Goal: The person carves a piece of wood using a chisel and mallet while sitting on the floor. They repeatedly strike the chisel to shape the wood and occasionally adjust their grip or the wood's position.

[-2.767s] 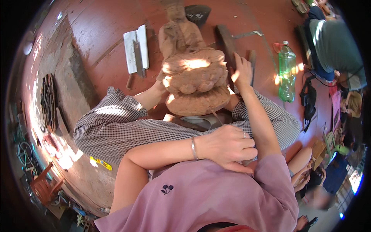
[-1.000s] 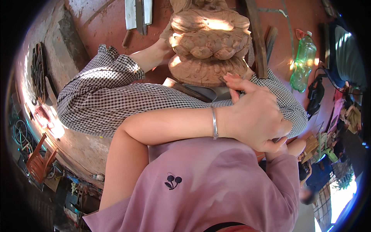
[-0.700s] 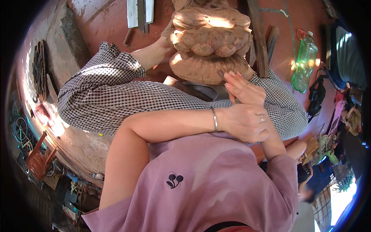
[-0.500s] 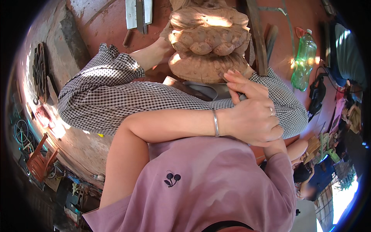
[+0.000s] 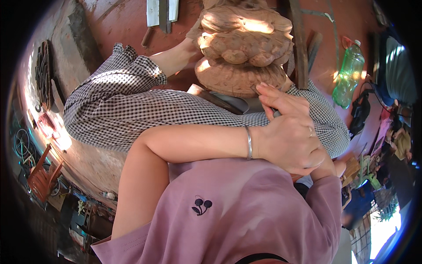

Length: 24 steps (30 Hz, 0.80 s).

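Observation:
A carved piece of brown wood (image 5: 239, 78), with rounded lobes in stacked tiers, stands between my legs. My left hand (image 5: 293, 143), with a ring and a silver bracelet on the wrist, crosses to the right and is closed in a fist. Just ahead of it, my right hand (image 5: 285, 102) has its fingers stretched along the wood's lower near edge, fingertips at the surface. A short dark bit of a carving tool (image 5: 276, 113) shows between the two hands. Both appear to grip it, though its handle and tip are hidden.
My crossed legs in checkered trousers (image 5: 176, 108) frame the wood. A wooden bar (image 5: 300, 48) lies to its right, and a green plastic bottle (image 5: 349, 77) farther right. Flat blades (image 5: 162, 15) lie far left of the wood. A red chair (image 5: 44, 176) is at the far left.
The whole view has shifted slightly, so the wood and hands appear a little farther right and lower. Both hands keep nearly the same grip and place at the wood's edge.

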Motion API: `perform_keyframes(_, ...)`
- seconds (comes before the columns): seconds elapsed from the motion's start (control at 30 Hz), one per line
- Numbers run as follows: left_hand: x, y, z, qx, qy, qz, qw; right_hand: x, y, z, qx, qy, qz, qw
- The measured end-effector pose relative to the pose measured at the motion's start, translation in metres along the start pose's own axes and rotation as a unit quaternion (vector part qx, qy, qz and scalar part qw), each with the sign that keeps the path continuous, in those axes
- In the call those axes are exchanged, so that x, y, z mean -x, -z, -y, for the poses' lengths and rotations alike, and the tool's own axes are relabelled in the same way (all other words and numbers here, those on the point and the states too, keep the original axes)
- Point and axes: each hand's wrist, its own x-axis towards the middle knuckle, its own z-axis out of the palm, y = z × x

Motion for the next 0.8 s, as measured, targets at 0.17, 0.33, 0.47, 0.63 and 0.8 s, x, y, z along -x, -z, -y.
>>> perform_keyframes(0.17,0.027,-0.003,0.011,-0.058,-0.114,0.007,0.992,-0.002,-0.013,-0.010,0.104,0.093,-0.048,0.989)
perform_keyframes(0.33,0.004,-0.002,0.000,-0.014,-0.016,0.068,0.997,0.001,-0.008,0.004,-0.001,-0.042,-0.037,0.998)
perform_keyframes(0.47,-0.017,0.013,0.001,0.059,0.057,0.041,0.996,-0.008,0.002,0.042,-0.115,-0.215,-0.057,0.968)
perform_keyframes(0.63,-0.007,0.015,0.000,0.060,0.050,-0.005,0.997,-0.009,-0.001,0.038,0.012,-0.144,-0.028,0.989)
perform_keyframes(0.8,0.015,0.018,0.006,0.013,-0.066,0.003,0.998,-0.006,-0.021,0.006,0.054,0.005,-0.080,0.995)
